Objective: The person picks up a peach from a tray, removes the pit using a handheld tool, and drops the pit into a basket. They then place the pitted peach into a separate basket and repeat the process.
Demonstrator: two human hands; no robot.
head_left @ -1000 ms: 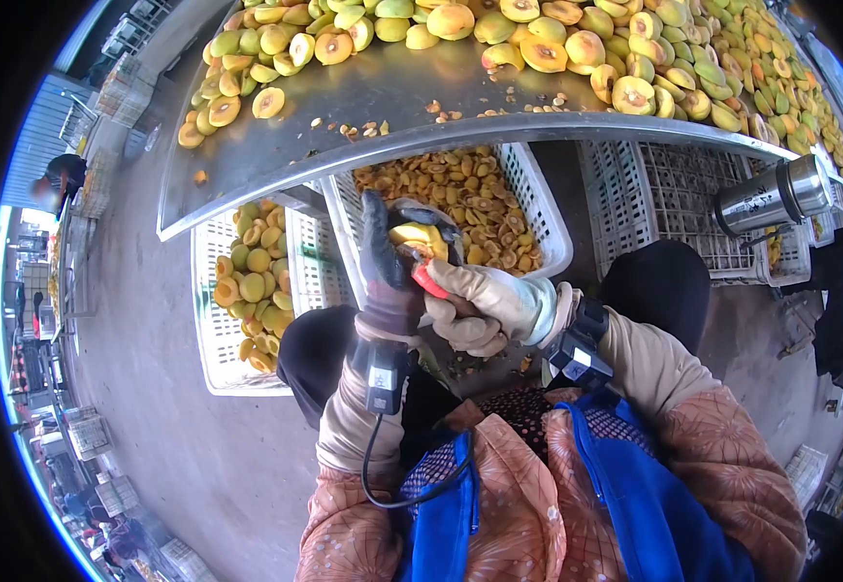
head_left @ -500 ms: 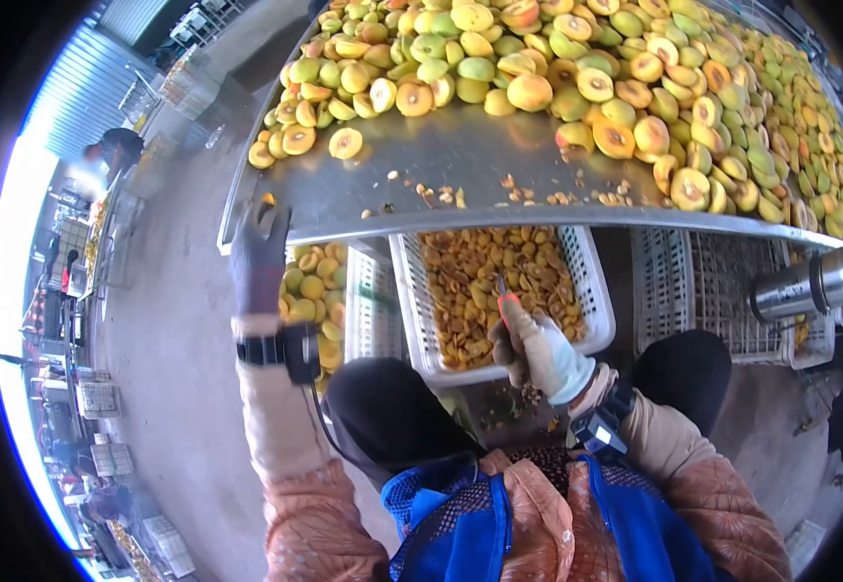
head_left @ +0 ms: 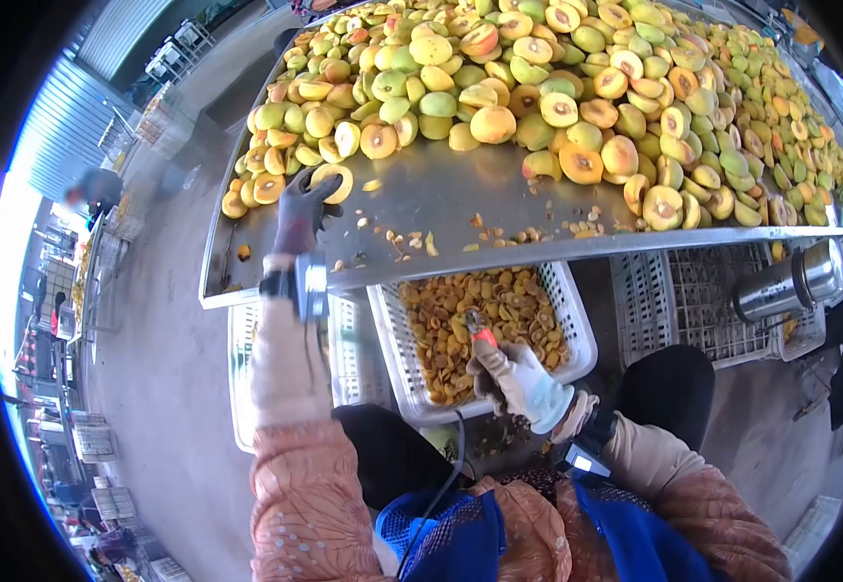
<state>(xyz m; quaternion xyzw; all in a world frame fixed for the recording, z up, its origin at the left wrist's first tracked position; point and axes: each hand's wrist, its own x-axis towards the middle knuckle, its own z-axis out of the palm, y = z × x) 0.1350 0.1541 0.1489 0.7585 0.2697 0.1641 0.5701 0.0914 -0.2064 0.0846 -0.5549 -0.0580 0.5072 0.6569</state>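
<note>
My left hand [head_left: 302,213], in a dark glove, reaches onto the metal table [head_left: 421,194]. Its fingers and thumb curl around the left edge of a halved peach [head_left: 334,180], at the near side of the fruit heap [head_left: 441,78]. Low in front of my body, my right hand [head_left: 514,376] is closed on a red-handled tool [head_left: 483,336] with a short metal tip; that glove is light-coloured with dark fingers. Below the tool, a white crate [head_left: 584,339] holds orange-brown fruit pieces [head_left: 441,330].
Pits and scraps [head_left: 412,238] lie along the table's near edge. Another white crate [head_left: 242,388] stands under the left corner. To the right are stacked crates [head_left: 713,281] and a steel flask [head_left: 780,286]. A co-worker [head_left: 99,189] is at the far left.
My left hand has gone from the table's left edge forward and right to the peach half, which has shifted slightly. My right hand still holds the tool. The view has tilted a little.
</note>
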